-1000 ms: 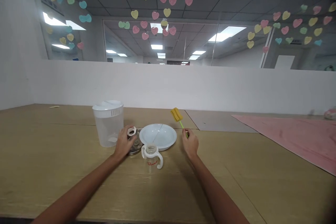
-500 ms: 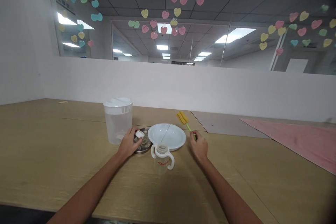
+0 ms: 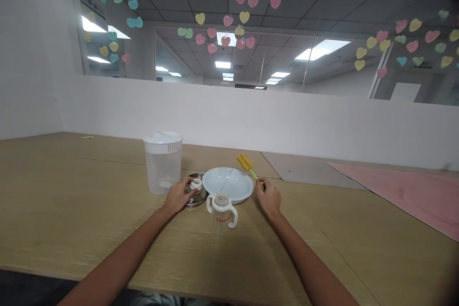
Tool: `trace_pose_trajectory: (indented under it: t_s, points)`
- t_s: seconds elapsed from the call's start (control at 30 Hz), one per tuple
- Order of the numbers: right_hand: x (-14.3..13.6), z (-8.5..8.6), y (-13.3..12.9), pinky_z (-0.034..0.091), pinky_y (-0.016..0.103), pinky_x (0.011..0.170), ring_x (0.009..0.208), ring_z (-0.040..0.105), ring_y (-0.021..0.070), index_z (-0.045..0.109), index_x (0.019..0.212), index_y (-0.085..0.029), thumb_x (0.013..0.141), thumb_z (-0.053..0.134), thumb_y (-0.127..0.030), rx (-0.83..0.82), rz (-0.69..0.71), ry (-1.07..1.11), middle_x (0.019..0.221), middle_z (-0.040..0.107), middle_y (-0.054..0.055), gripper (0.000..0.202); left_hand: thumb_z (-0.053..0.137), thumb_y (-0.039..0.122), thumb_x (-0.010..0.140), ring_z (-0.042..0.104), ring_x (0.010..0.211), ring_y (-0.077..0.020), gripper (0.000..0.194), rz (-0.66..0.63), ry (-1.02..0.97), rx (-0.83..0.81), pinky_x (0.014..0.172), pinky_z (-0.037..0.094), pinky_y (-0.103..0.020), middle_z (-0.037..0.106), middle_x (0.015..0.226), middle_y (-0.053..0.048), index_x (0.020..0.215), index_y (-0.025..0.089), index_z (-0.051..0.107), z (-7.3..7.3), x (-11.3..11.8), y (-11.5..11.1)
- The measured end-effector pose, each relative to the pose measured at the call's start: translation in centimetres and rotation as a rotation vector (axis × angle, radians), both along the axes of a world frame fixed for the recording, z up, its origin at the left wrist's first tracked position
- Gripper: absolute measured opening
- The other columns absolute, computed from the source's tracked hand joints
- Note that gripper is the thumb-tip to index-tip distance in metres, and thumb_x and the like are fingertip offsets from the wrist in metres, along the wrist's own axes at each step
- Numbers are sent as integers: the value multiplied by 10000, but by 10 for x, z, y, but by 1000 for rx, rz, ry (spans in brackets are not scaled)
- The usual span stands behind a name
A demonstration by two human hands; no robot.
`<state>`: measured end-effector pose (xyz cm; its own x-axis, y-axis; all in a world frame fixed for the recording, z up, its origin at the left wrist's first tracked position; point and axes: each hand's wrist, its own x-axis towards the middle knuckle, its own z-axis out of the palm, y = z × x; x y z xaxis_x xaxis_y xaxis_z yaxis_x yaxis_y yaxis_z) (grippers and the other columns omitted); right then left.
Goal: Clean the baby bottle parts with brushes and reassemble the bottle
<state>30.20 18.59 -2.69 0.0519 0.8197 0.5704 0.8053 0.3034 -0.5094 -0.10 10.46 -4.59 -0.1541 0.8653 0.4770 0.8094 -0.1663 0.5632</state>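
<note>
My left hand (image 3: 179,197) pinches a white bottle ring (image 3: 196,183) over a round metal tray (image 3: 195,204) that has clear parts in it, partly hidden by the fingers. Closed around the green handle of a yellow sponge bottle brush (image 3: 245,162) is my right hand (image 3: 268,198). The brush head points up and left, beyond the rim of a white bowl (image 3: 233,196). In front of the bowl stands a clear baby bottle (image 3: 221,220), its mouth uncovered, with white side handles and red lettering.
A lidded translucent plastic bucket (image 3: 163,167) stands left of the tray. On the right lies a pink cloth or sheet (image 3: 401,196) over the table (image 3: 89,215). The white wall (image 3: 222,114) bounds the back, below windows with heart-shaped notes.
The white ring in my left hand has tipped from tilted to nearly level, its opening facing up. My right hand and the brush have shifted slightly left.
</note>
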Motion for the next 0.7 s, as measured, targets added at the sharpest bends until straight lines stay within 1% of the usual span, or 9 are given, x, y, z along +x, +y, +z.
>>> trace_pose_trajectory:
  t_s: [0.07, 0.23, 0.47, 0.7]
  points:
    - [0, 0, 0, 240, 224, 530, 634, 542, 141, 648, 936, -196, 873, 387, -379, -6, 3, -13, 757, 646, 38, 324, 519, 432, 780, 563, 1019, -231, 315, -2, 29, -26, 887, 426, -349, 625, 1065, -58, 1015, 223, 537, -1, 1, 1]
    - [-2, 3, -2, 222, 229, 525, 613, 536, 134, 647, 942, -198, 877, 402, -369, -16, -8, -64, 731, 645, 37, 306, 566, 406, 749, 571, 977, -231, 329, 39, 42, -87, 853, 439, -344, 622, 1050, -78, 1007, 202, 554, 1, 4, 1]
    - [-5, 5, -7, 221, 232, 531, 651, 555, 135, 642, 950, -209, 883, 403, -358, -16, 17, -104, 757, 658, 33, 289, 539, 410, 768, 566, 1004, -238, 331, 78, 72, -67, 876, 431, -353, 618, 1057, -84, 1019, 197, 559, -2, 3, 3]
    - [-6, 7, -11, 223, 236, 535, 631, 557, 133, 647, 939, -209, 883, 412, -346, 1, 12, -146, 744, 665, 34, 278, 474, 467, 793, 572, 987, -249, 393, 78, 95, -67, 860, 438, -356, 616, 1023, -96, 1050, 183, 565, -1, 3, 1]
